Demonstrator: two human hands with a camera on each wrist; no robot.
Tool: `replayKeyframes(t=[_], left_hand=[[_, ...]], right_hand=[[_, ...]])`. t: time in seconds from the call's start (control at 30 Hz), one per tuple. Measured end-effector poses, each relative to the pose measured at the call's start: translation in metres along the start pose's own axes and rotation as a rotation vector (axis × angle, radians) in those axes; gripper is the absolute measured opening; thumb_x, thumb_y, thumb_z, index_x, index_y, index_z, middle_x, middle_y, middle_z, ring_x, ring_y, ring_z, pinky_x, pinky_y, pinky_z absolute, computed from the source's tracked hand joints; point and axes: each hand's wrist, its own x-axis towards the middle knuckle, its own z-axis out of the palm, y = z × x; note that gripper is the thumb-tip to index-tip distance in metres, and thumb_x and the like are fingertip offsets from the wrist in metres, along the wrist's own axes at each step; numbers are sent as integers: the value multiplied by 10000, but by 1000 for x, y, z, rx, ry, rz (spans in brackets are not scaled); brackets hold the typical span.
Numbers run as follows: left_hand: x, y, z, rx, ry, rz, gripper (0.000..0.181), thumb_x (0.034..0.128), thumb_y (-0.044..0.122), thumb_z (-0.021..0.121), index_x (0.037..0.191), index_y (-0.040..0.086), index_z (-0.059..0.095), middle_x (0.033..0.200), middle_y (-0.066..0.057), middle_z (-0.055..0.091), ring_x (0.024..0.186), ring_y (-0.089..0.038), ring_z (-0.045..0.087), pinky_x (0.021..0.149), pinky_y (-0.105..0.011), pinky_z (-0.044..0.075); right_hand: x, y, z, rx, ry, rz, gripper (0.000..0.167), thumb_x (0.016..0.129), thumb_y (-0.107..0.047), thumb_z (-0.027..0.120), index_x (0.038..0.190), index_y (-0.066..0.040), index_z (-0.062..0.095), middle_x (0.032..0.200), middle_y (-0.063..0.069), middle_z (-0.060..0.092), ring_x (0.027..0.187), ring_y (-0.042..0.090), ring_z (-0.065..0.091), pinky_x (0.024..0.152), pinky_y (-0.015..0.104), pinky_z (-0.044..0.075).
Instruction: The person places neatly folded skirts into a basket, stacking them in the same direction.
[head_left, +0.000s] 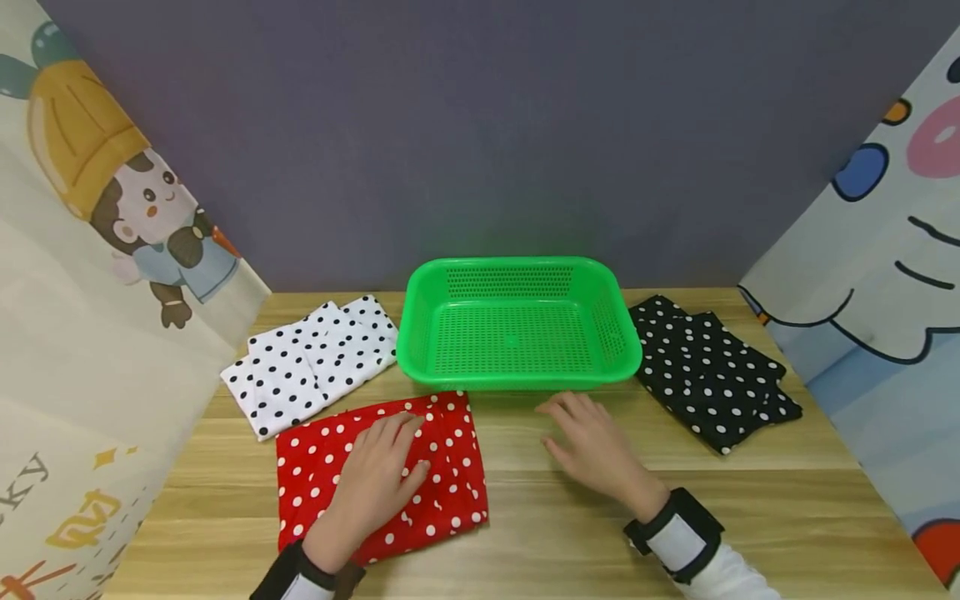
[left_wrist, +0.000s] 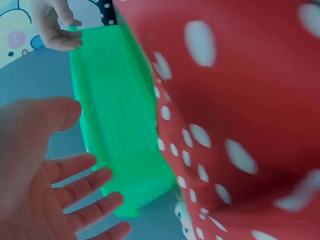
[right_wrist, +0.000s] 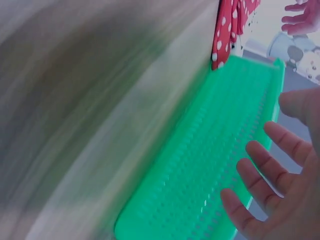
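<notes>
A red cloth with white dots [head_left: 450, 467] lies on the wooden table at the left front, and the left hand [head_left: 375, 479] is over it, fingers relaxed and gripping nothing. In the left wrist view that hand [left_wrist: 55, 170] has its fingers spread beside the red cloth [left_wrist: 225, 100]. The right hand [head_left: 596, 446] is just in front of the green basket [head_left: 517, 383], holding nothing. Its fingers [right_wrist: 260, 175] are apart and slightly bent in the right wrist view, with the basket [right_wrist: 200, 140] beyond them. Whether either hand touches what is below it, I cannot tell.
White cloths with black dots [head_left: 307, 367] lie left of the basket, near the red cloth's back edge. Black cloths with white dots [head_left: 705, 367] lie to its right. A dark wall [head_left: 480, 142] stands behind the table, with printed curtains [head_left: 97, 333] at both sides.
</notes>
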Motion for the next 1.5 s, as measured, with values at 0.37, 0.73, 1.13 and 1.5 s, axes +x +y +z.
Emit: replayKeyframes(t=[0.37,0.73,1.13,1.5], left_hand=[[-23,-20,4,-11,-19,-72,568,716,315,759,1197,82,568,1185,-85,558,1095,-258,497,907,-454,443],[-53,-44,-1,-49,-36,-224,565,698,280,775,1176,50,580,1188,-119,539,1094,-286,494,888,-509,448],[-80,-68,-6,-27,-78,-343,612,688,232,783,1190,-21,541,1199,-186,505,1062,-328,495,818,-525,487],[-91,-79,-3,-20,-190,-393,660,703,238,771,1242,-31,501,1203,-208,509,1068,-334,489,803,-505,504]], right_hand=[[15,-24,26,38,-87,-82,367,782,-319,691,1102,-168,595,1051,-10,559,964,168,540,798,331,493],[24,-39,37,89,-172,-115,357,803,-328,669,1122,-179,604,1095,-14,556,1022,153,519,865,332,477],[26,-54,49,91,-306,-137,462,839,-386,607,1248,-181,556,1187,31,550,1091,202,527,919,391,455],[31,-78,57,71,-447,-170,481,862,-377,585,1320,-253,502,1325,32,474,1161,200,474,910,388,461]])
